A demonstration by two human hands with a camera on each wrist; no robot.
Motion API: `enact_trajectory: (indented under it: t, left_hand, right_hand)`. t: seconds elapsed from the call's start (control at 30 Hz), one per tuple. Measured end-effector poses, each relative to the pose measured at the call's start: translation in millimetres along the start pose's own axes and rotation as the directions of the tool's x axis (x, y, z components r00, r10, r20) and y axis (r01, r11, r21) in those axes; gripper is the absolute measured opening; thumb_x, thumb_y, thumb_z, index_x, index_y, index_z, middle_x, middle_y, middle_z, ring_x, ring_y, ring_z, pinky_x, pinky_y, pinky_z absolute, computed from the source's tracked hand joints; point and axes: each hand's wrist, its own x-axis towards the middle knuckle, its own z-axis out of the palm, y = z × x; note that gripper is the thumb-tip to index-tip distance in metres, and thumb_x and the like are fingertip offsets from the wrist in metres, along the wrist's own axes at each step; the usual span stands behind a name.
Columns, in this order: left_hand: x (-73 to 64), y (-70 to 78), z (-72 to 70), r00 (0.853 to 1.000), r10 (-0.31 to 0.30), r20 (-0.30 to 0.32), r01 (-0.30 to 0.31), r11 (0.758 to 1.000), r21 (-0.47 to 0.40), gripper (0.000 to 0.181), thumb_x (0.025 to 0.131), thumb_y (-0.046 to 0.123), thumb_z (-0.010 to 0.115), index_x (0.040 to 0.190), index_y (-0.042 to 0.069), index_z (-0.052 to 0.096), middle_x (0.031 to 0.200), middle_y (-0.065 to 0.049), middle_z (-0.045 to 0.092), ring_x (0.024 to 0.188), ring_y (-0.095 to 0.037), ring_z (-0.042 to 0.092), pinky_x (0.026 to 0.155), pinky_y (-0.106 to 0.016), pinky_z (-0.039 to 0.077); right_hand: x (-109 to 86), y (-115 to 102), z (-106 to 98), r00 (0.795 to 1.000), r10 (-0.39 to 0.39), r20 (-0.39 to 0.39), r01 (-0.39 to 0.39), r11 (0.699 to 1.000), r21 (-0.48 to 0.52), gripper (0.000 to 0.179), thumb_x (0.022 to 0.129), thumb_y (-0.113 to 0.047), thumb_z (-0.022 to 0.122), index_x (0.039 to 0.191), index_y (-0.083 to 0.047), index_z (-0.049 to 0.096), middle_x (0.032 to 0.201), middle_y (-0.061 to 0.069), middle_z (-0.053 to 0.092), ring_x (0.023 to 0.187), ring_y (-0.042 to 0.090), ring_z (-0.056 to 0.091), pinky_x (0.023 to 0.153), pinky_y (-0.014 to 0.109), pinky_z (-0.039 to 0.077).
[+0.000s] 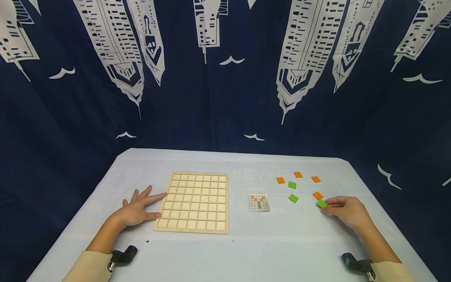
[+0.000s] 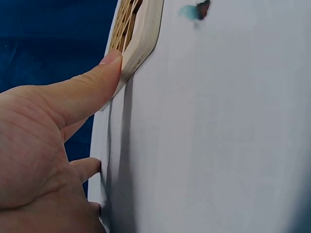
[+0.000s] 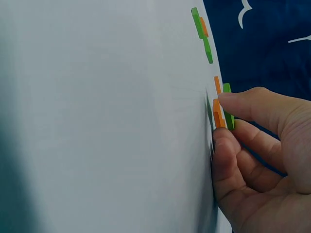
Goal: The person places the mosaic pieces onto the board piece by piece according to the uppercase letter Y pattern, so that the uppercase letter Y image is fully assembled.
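A square wooden grid board (image 1: pixel 192 202) with rows of shallow cells lies left of centre on the table. My left hand (image 1: pixel 134 211) spreads its fingers at the board's left edge, and in the left wrist view the thumb (image 2: pixel 99 87) rests on the rim near a corner. On the right, my right hand (image 1: pixel 348 212) pinches a green square tile (image 1: pixel 321 203) between thumb and fingers. In the right wrist view that tile (image 3: pixel 228 92) is tilted on edge, partly hidden by the thumb. An orange tile (image 1: pixel 318 195) lies just beyond it.
Several orange tiles (image 1: pixel 298 174) and two green tiles (image 1: pixel 293 198) lie scattered on the white table (image 1: pixel 197 258), right of the board. Between them and the board is a small printed pattern card (image 1: pixel 258 203). A dark blue patterned curtain (image 1: pixel 211 102) hangs behind.
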Motion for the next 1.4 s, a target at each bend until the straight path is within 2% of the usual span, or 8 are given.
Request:
enact_trajectory:
  t: [0.4, 0.9, 1.13, 1.4]
  left_hand:
    - [0.8, 1.0, -0.6, 1.0, -0.007, -0.003, 0.007, 1.0, 0.021, 0.08, 0.082, 0.049, 0.08, 0.151, 0.023, 0.052, 0.167, -0.034, 0.006, 0.147, -0.068, -0.012, 0.103, -0.089, -0.01]
    - [-1.0, 2.2, -0.9, 1.0, -0.001, 0.001, 0.001, 1.0, 0.004, 0.08, 0.082, 0.048, 0.08, 0.151, 0.022, 0.051, 0.166, -0.035, 0.006, 0.147, -0.068, -0.013, 0.103, -0.089, -0.011]
    - [-1.1, 2.2, -1.7, 1.0, 0.004, 0.007, -0.004, 1.0, -0.004, 0.081, 0.082, 0.048, 0.081, 0.153, 0.021, 0.05, 0.166, -0.035, 0.005, 0.146, -0.068, -0.014, 0.102, -0.089, -0.012]
    - [-1.2, 2.1, -1.0, 1.0, -0.005, 0.01, 0.005, 1.0, 0.011, 0.082, 0.083, 0.05, 0.079, 0.153, 0.021, 0.048, 0.167, -0.034, 0.004, 0.146, -0.068, -0.013, 0.103, -0.089, -0.011]
  right_hand:
    - [-4.6, -1.9, 5.5, 0.999, -0.042, -0.028, 0.043, 0.999, 0.018, 0.048, 0.081, -0.022, 0.087, 0.116, 0.007, 0.07, 0.091, 0.008, 0.078, 0.08, 0.013, 0.068, 0.06, 0.02, 0.052]
    - [-11.4, -3.4, 10.2, 0.993, -0.106, -0.047, 0.109, 0.991, 0.079, 0.047, 0.081, -0.02, 0.087, 0.115, 0.007, 0.071, 0.095, 0.011, 0.079, 0.076, 0.006, 0.068, 0.062, 0.02, 0.056]
    - [-18.1, -11.4, 14.9, 0.989, -0.143, -0.034, 0.146, 0.98, 0.134, 0.046, 0.081, -0.015, 0.087, 0.116, 0.01, 0.07, 0.097, 0.014, 0.079, 0.075, 0.0, 0.069, 0.065, 0.019, 0.058]
    - [-23.7, -24.2, 21.9, 0.984, -0.176, 0.004, 0.172, 0.966, 0.192, 0.048, 0.079, -0.016, 0.089, 0.116, 0.008, 0.071, 0.097, 0.013, 0.08, 0.077, 0.002, 0.071, 0.067, 0.02, 0.059]
